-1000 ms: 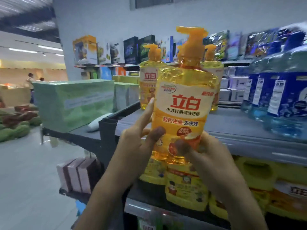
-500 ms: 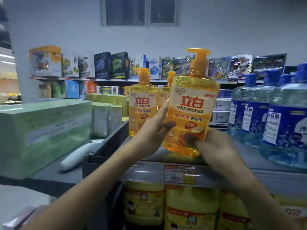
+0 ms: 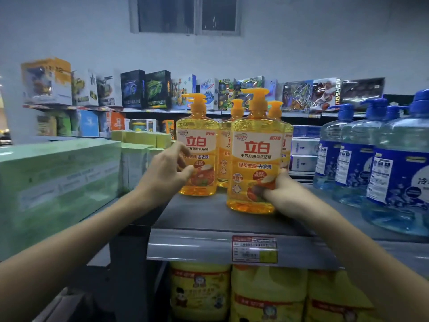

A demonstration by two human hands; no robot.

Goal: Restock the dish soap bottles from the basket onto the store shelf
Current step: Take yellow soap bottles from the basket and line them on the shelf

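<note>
Right hand (image 3: 278,194) clasps a soap bottle (image 3: 255,154) set on the shelf (image 3: 209,219) mid-frame; left hand (image 3: 166,169) beside a second bottle (image 3: 197,145), grip unclear; release remains; basket unseen

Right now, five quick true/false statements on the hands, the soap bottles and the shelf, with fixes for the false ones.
1. The right hand grips the front dish soap bottle low on its body. True.
2. That bottle lies on its side. False: it is upright, with its base at the shelf.
3. The blue-capped bottles stand to the right of the yellow ones. True.
4. The left hand is also on the front bottle. False: it is at the left dish soap bottle, set further back.
5. A price tag sits on the shelf edge below the front bottle. True.
</note>
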